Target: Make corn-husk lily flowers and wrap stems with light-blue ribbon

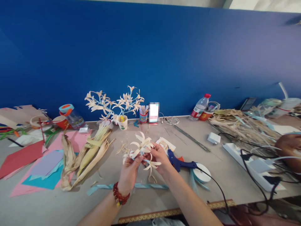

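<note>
Between both hands, above the table, is a spray of cream artificial flowers (pixel 142 145) with pale blue stems. My left hand (pixel 130 171) pinches the stems from the left, with a red bead bracelet on its wrist. Closed on the same spray from the right is my right hand (pixel 160 158), its fingertips partly behind the petals. Below them a light blue ribbon (pixel 150 186) lies across the table. Just right of my right hand rests a blue glue gun (pixel 180 161), beside a white ribbon roll (pixel 202 172) with blue ribbon trailing off it.
A paper cup (pixel 122 123) holds more finished flowers (pixel 127 101) near the blue wall. Corn husks (pixel 94 153) and coloured paper (pixel 44 166) lie left. At right are a power strip (pixel 249 164) with black cables, dried husks (pixel 244 125) and a bottle (pixel 199 106). A phone (pixel 154 112) stands at the back.
</note>
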The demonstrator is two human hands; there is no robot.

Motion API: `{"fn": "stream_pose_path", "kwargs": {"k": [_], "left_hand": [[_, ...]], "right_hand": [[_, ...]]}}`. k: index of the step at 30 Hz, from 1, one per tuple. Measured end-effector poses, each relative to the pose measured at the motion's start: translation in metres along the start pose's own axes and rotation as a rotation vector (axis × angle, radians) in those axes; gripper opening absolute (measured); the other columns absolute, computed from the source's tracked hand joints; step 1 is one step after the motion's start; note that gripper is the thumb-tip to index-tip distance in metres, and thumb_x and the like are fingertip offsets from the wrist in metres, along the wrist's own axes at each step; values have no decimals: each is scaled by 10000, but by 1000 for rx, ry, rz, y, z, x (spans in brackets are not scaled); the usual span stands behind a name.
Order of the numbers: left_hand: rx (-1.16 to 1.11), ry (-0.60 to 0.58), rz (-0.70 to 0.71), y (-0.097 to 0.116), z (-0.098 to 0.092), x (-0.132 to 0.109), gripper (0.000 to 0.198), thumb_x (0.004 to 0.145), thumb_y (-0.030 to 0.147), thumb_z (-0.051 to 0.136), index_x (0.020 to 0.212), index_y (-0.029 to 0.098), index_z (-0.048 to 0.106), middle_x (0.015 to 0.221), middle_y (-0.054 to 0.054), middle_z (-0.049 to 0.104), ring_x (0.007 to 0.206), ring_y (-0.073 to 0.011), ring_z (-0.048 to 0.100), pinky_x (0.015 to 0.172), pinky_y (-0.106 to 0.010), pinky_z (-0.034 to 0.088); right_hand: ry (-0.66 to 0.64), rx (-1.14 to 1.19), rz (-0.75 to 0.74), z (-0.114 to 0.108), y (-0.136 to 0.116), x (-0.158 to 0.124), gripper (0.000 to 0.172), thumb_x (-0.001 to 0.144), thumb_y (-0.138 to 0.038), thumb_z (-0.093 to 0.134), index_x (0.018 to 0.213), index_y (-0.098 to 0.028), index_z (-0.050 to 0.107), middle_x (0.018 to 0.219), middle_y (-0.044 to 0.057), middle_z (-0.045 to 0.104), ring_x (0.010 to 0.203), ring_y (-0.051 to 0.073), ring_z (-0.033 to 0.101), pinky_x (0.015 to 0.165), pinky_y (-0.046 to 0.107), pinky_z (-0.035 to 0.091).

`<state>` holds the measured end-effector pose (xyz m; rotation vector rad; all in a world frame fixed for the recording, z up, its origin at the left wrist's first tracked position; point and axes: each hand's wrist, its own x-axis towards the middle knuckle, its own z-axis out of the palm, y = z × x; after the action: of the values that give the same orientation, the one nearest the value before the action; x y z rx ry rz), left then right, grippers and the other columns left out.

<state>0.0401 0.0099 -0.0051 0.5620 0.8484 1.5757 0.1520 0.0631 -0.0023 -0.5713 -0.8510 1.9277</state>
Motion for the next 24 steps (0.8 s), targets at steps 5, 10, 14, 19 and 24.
{"fn": "stream_pose_path", "kwargs": {"k": [5,10,14,19,24], "left_hand": [[71,29,62,0,-1,1,243,600,319,865,685,154,708,678,-15,726,614,-141,647,602,-243,519],[138,106,106,-4,-9,9,236,631,343,840,715,158,719,667,-8,710,611,-138,635,613,-244,509],[225,91,159,-7,-14,12,226,683,355,803,757,157,724,665,-3,689,593,-135,603,631,-256,497],[318,57,199,-5,-14,10,212,722,356,773,796,163,727,698,-10,687,633,-143,598,633,-244,482],[295,18,215,-3,-11,9,233,706,319,790,866,173,705,688,7,671,602,-136,597,616,-246,493]], "right_hand": [[23,-102,5,-7,-9,-1,309,666,-386,830,813,-176,658,641,-7,644,504,127,574,486,248,505],[296,-597,-500,-12,-33,-16,122,829,-328,692,846,-207,696,787,23,664,702,158,601,664,276,496],[126,-1134,-806,9,-48,-34,98,874,-219,635,914,-242,721,881,58,694,871,218,617,802,366,481],[108,-1384,-918,32,-41,-37,108,871,-186,639,932,-241,709,841,45,721,812,215,611,764,373,457],[212,-1384,-926,29,-32,-33,82,876,-174,629,906,-229,682,841,45,712,796,212,607,758,373,434]]}}
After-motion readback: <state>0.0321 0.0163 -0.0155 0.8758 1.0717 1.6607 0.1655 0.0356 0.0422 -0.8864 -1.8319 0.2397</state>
